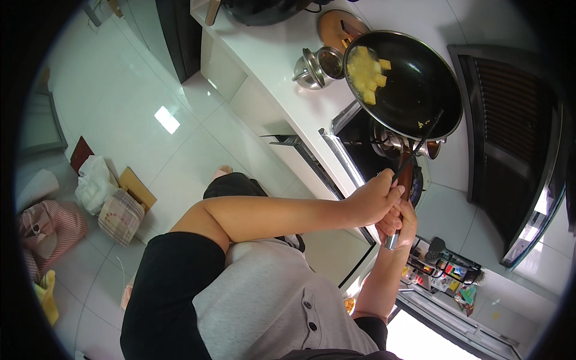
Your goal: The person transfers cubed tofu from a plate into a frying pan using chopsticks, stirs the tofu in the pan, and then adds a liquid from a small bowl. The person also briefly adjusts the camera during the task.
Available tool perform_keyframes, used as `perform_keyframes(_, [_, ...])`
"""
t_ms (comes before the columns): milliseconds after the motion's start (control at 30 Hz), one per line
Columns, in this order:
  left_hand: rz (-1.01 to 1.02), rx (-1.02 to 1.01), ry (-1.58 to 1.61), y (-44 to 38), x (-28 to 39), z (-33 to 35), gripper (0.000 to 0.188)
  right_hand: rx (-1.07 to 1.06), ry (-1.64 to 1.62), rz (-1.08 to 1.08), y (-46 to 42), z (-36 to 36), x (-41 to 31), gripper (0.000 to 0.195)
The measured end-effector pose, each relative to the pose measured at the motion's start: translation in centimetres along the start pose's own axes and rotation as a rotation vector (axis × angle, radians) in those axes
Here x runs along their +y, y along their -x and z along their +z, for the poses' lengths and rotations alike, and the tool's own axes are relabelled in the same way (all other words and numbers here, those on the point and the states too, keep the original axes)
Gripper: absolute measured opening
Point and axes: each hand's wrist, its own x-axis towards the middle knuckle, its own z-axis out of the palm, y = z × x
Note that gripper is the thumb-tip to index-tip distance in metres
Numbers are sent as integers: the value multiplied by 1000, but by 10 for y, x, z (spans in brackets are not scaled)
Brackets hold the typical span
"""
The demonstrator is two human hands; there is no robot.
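A black wok (416, 85) is held tilted above the counter edge and hob. Yellow cubes of food (369, 78) lie in bubbling liquid at its left side; small crumbs stick near the handle. My right hand (402, 220) grips the wooden handle (405, 175) near its metal end. My left hand (382, 198) is closed around a thin dark utensil (418, 146), perhaps chopsticks, that reaches into the wok; its fingers also touch the handle and my right hand. Beside the wok's left rim stands a steel pot (308, 74) with an open top and a lid.
A round lid (339, 29) lies behind the steel pot. Under the wok is a black hob (360, 139) with metal ware on it. A range hood (508, 135) is at right, a spice rack (443, 270) lower right. Bags (94, 184) lie on the floor at left.
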Motion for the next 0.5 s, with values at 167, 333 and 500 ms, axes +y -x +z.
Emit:
perform_keyframes(167, [29, -7, -23, 0, -2, 1, 29, -26, 19, -27, 1, 0, 0, 15])
perform_keyframes(333, [35, 0, -34, 1, 0, 1, 29, 14, -2, -35, 2, 4, -1, 14])
perform_keyframes(500, [-6, -23, 28, 4, 4, 1, 29, -3, 9, -40, 4, 2, -1, 15])
